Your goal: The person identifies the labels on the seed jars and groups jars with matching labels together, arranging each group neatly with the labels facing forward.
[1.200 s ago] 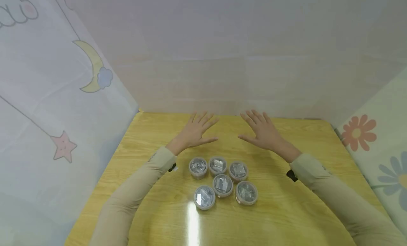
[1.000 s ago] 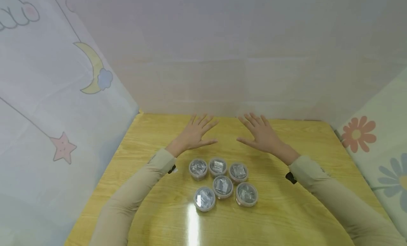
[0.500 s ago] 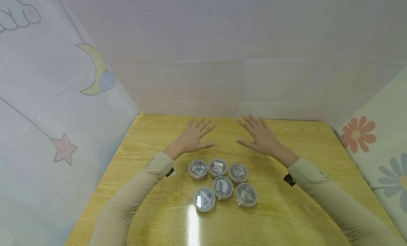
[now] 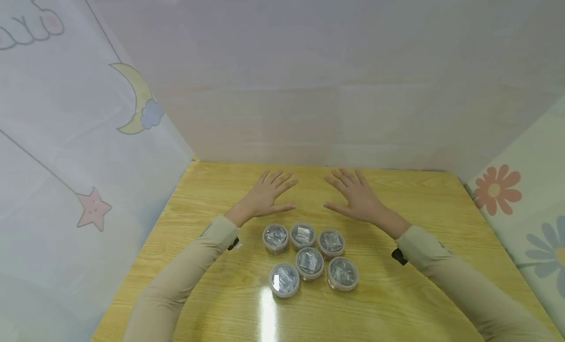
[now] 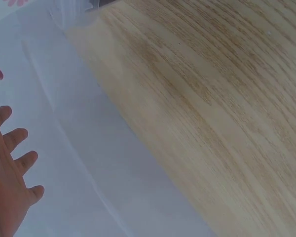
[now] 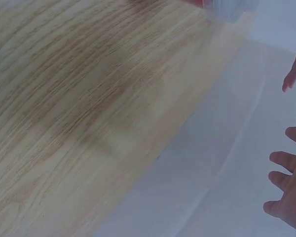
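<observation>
Left hand (image 4: 263, 197) and right hand (image 4: 359, 198) are held slightly nearer six round tubs (image 4: 309, 262) than before. Five fingers (image 4: 287, 186) are spread loosely on each, over one table (image 4: 397, 302).

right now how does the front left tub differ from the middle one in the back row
The front left tub is farther from the pale backdrop than the back middle tub. It also looks slightly larger in the head view than the back middle tub. A bright glare patch marks the front left tub's top, while the back middle tub shows a pale rectangular shape. Both are round and upright.
</observation>
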`<state>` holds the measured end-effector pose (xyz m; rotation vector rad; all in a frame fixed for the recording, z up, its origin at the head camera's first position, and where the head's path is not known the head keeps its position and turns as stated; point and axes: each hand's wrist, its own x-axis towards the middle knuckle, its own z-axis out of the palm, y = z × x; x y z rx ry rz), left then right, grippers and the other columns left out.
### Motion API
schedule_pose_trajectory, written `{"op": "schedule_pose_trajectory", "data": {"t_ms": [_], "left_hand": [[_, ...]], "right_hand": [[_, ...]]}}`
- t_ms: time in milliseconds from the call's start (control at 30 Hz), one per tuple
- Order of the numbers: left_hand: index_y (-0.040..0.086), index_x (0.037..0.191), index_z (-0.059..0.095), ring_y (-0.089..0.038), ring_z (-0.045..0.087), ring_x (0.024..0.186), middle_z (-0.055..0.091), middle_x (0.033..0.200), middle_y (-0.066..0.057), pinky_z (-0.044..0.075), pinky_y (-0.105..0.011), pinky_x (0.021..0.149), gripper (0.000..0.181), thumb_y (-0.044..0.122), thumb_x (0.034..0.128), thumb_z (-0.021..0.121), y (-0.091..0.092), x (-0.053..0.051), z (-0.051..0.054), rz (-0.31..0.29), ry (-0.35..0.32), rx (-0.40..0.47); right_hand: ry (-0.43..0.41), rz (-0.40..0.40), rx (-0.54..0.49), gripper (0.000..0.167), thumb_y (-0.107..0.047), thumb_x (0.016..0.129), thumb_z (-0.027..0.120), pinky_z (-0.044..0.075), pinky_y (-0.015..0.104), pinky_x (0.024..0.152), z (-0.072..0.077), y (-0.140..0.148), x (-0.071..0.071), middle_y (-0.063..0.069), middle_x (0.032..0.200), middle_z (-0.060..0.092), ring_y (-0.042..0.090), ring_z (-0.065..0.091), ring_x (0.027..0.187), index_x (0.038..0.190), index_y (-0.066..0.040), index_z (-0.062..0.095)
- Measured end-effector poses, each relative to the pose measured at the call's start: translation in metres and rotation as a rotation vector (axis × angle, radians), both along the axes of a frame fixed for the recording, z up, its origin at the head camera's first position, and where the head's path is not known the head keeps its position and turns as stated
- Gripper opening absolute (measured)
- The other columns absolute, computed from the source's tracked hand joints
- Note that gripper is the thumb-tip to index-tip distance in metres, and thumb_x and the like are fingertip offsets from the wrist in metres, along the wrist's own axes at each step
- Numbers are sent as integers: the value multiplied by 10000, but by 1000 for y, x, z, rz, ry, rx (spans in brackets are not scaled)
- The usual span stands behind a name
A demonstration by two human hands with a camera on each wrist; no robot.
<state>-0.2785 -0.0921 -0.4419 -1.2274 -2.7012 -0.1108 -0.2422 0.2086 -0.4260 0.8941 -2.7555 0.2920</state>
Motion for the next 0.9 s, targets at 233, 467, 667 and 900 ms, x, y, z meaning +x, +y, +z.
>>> {"op": "schedule_pose_trajectory", "data": {"t_ms": [233,467,667,900], "left_hand": [[290,1493,146,-259,132,1421,184,1541,-16,55,-546,1140,768,716,870,285,-4,0,-1,-13,2,3],[291,1497,103,-266,139,1419,178,1545,-20,45,-550,1139,773,713,874,278,-7,1,-1,-21,-20,-19],[292,1497,104,-253,133,1421,170,1546,-10,95,-557,1133,788,744,859,207,-8,2,-2,-21,-6,-50],[289,1495,128,-243,114,1425,166,1549,-10,27,-527,1147,782,737,863,232,-9,3,-4,-30,-24,-49]], "right_hand": [[8,23,-2,740,-593,842,551,61,595,1118,-1,-4,0,137,1476,324,341,206,1389,1425,-174,373],[28,47,-3,737,-593,834,563,86,607,1110,-5,-6,1,130,1462,352,341,221,1384,1419,-182,383],[21,57,-7,728,-609,836,547,47,586,1124,-9,-8,-1,124,1463,351,343,219,1384,1410,-187,397],[13,64,-3,725,-617,837,538,50,585,1125,-11,-9,1,120,1463,352,340,223,1383,1402,-182,407]]}}
